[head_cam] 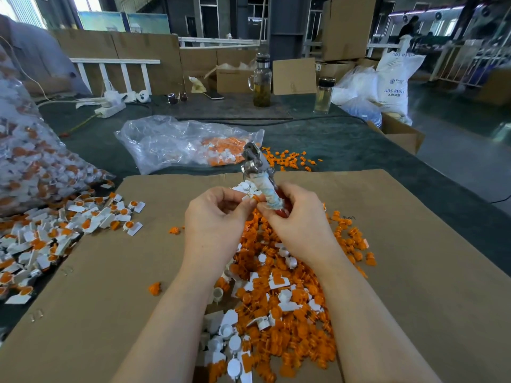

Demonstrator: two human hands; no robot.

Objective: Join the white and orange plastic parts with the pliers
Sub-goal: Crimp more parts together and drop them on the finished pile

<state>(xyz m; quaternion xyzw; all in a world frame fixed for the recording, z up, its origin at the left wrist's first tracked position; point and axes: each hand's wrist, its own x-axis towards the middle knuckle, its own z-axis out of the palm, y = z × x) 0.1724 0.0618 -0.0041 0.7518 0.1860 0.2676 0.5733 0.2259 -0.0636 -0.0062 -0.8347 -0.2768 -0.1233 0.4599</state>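
Progress: partial. A heap of joined parts [58,233] lies at 9 o'clock on the worktop [359,139], and more fill a clear sack [30,161] at 10 o'clock. A large pile of loose parts [279,297], orange and white, remains unjoined on the cardboard sheet [414,272] at 6 o'clock.

Current state: the left hand [214,217] pinches a small white and orange part [253,199] at centre. The right hand [297,217] has its grip closed around the wrapped handles of the pliers [255,164], whose head points to 12 o'clock.

Surroundings: a plastic bag [177,142] of parts at 11 o'clock and two bottles [261,81] at 12 o'clock, well clear. No obstruction at the hands.
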